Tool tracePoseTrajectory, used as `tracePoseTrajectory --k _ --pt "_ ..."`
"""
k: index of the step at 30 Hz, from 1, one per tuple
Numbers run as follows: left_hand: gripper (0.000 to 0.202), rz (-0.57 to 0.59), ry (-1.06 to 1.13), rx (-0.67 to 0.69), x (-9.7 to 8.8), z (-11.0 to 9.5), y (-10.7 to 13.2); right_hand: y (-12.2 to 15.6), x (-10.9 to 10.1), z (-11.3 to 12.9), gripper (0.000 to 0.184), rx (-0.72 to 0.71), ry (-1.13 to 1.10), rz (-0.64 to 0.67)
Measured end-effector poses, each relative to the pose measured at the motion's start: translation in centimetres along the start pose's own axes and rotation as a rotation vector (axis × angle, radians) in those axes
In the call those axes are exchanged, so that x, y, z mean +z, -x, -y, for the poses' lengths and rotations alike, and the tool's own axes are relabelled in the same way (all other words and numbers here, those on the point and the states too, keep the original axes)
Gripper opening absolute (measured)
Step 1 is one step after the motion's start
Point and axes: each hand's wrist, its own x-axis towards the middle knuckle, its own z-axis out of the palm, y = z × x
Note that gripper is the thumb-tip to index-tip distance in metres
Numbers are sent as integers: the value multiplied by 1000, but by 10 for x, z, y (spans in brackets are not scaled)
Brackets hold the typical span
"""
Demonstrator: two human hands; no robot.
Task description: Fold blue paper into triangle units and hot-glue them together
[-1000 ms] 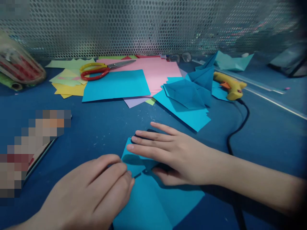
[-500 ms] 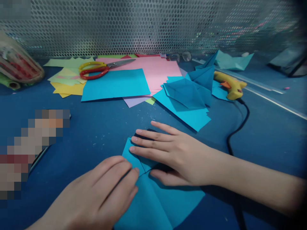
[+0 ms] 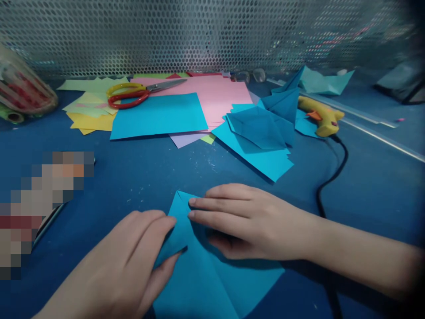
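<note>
A blue sheet of paper [image 3: 199, 283] lies on the blue table in front of me, with crease lines and a folded pointed corner at its far end. Its left edge is between the thumb and fingers of my left hand [image 3: 139, 252]. Over the upper right part of the sheet rests my right hand [image 3: 245, 221], index and middle fingers stretched flat near the pointed corner, the other fingers bent under and partly hidden.
Scissors [image 3: 129, 99] lie on coloured paper sheets [image 3: 226, 97] at the back. Folded blue paper shapes [image 3: 259, 128] and a yellow glue gun [image 3: 323, 119] with a black cord are at right. A plastic jar [image 3: 25, 84] stands far left, above a pixelated object [image 3: 46, 195].
My left hand has shifted slightly left, its thumb and fingers parting around the paper's edge. My right hand's spread fingers have drawn together and back, uncovering more of the pointed corner.
</note>
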Motion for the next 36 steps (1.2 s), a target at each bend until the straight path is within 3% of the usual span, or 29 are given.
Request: tracePoseTrajectory --k 3,8,15,19,22,27,32,36 --pt "22 -51 -45 56 0 -3 -3 0 -3 0 28 -62 -2 21" --pt "31 -61 -19 0 2 -3 5 0 -4 1 29 -101 -63 90" --pt "28 -42 40 -25 -4 17 14 -3 -1 18 32 12 -1 35" --pt "56 55 95 30 -4 15 16 -2 2 21 27 79 -32 15" --pt "73 27 54 115 -2 8 14 2 2 20 19 180 -112 -28" --pt "59 -106 -17 177 5 0 11 4 3 19 41 228 -156 -2" --pt "44 -50 -87 193 9 -4 11 0 5 19 39 164 -141 36" --pt "41 -70 -96 188 5 -4 5 -1 4 18 38 143 -159 40"
